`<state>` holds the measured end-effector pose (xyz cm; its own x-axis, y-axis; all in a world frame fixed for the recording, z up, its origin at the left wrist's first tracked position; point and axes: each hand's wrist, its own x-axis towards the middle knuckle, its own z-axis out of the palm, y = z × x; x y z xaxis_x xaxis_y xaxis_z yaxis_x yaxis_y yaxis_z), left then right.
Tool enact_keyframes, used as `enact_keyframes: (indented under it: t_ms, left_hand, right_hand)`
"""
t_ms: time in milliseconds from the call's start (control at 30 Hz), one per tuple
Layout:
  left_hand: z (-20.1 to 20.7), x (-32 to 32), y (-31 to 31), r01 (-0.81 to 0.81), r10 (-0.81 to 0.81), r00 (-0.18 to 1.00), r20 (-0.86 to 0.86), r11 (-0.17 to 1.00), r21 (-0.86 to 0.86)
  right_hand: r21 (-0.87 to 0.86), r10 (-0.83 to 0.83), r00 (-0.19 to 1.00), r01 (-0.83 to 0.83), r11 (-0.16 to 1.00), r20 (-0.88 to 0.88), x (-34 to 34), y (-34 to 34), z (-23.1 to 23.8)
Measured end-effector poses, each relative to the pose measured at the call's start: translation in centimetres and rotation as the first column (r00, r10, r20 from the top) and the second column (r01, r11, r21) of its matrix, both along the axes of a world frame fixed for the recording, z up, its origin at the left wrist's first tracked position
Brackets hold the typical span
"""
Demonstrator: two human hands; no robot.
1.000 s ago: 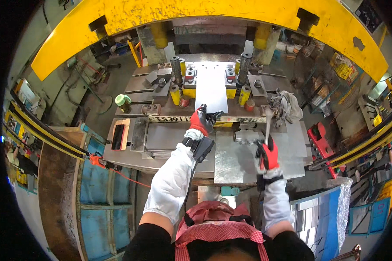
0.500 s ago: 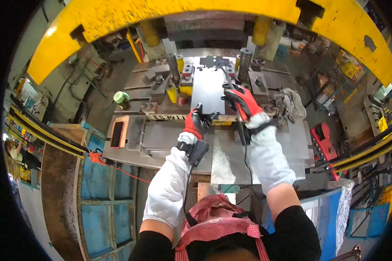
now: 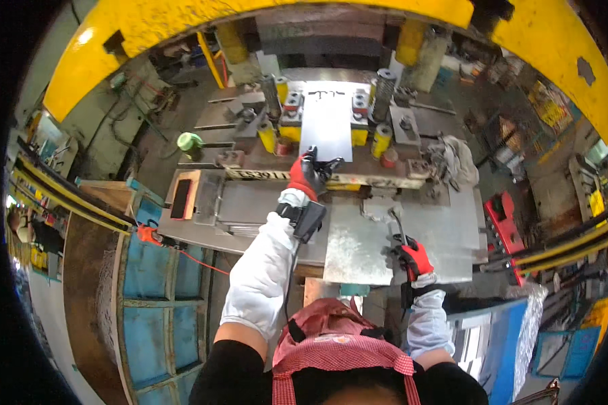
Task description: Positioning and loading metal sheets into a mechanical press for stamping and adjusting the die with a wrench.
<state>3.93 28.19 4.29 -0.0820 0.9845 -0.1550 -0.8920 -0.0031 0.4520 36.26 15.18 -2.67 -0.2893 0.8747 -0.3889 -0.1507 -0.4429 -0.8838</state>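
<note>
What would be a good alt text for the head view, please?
A gloved left hand is at the near edge of a pale metal sheet lying between yellow cylinders; the gloved right hand holds a slim tool over a broad metal plate.

two red-and-black gloved hands [image 3: 307, 174], one slim grey metal tool [image 3: 398, 223], one narrow pale metal sheet [image 3: 326, 129], two dark textured cylindrical posts [image 3: 384, 96], one green-capped bottle [image 3: 190, 145], one crumpled grey cloth [image 3: 457, 162], one flat black oblong pad [image 3: 181, 199], one arching yellow beam [image 3: 203, 12]
</note>
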Motion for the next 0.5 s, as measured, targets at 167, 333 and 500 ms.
enact_keyframes:
  t_ms: [167, 333, 500]
  left_hand:
    - [1.3, 0.1, 3.2, -0.036, 0.037, 0.999, 0.000, 0.991, -0.132]
    - [-1.0, -1.0, 6.1, -0.043, 0.043, 0.999, -0.006, 0.998, -0.037]
    - [-3.3, -1.7, 7.6, -0.052, 0.055, 0.996, -0.068, 0.998, 0.042]
  right_hand:
    - [0.048, -0.178, 0.984, 0.176, 0.983, 0.034, -0.2, -1.2, -0.7]
    - [-0.015, -0.442, 0.894, 0.442, 0.897, -0.076, 1.6, -3.2, -3.9]
    - [0.013, -0.510, 0.845, 0.518, 0.855, -0.163, 2.0, -3.9, -5.4]
